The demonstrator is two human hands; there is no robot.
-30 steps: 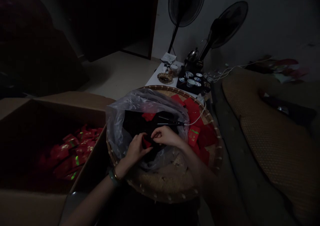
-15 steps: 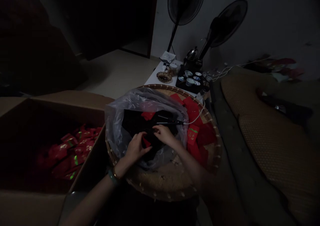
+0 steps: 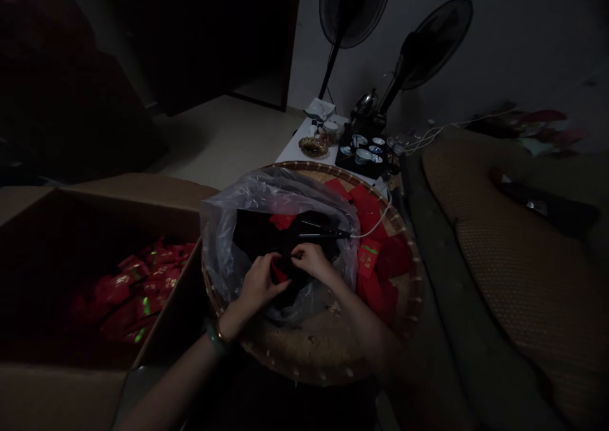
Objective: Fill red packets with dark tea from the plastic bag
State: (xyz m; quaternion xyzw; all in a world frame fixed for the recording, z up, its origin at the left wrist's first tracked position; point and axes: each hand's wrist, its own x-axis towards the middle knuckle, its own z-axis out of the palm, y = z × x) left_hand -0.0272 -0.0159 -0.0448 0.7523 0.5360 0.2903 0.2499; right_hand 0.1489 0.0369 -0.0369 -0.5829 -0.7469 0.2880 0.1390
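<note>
Both hands meet over a clear plastic bag full of dark loose stuff, lying in a round woven tray. My left hand pinches a small red packet by its left side. My right hand has its fingers closed at the packet's top edge. More red packets lie in the tray to the right of the bag. A dark tool with a white cord rests on the bag just beyond my right hand.
An open cardboard box on the left holds several red packets. Behind the tray stands a small white table with a tea set, and two standing fans. A woven mat lies to the right.
My right hand reached a little forward into the bag, then drew back to the red packet. My left hand has stayed where it was, holding the packet.
</note>
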